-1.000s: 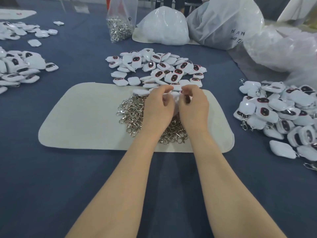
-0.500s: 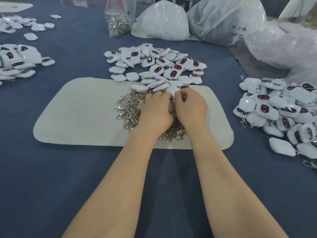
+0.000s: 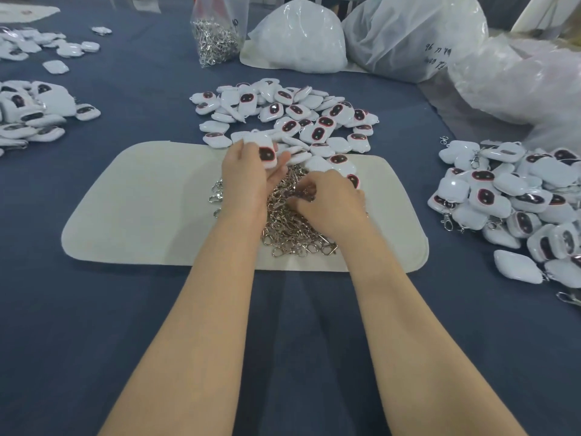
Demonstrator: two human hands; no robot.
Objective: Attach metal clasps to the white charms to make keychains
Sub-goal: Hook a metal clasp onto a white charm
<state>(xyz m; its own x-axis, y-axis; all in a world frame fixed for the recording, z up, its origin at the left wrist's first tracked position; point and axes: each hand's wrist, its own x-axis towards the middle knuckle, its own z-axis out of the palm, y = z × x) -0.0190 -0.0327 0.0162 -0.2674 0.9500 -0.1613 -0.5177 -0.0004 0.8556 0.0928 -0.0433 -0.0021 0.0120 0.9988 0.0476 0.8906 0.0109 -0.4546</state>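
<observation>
With left hand (image 3: 248,180) pinching a white charm (image 3: 264,151) over the far edge of the cream mat (image 3: 141,209) and right hand (image 3: 330,202) curled into the clasp pile (image 3: 292,234) mid-mat, grip unclear, treat charm as light, hard, glossy, likely slippery: hold by its sides, top loop exposed.

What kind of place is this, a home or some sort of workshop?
Probably a small assembly workshop: heaps of identical white charms lie on the table, loose metal clasps are piled on a mat, and big plastic sacks stand behind.
</observation>
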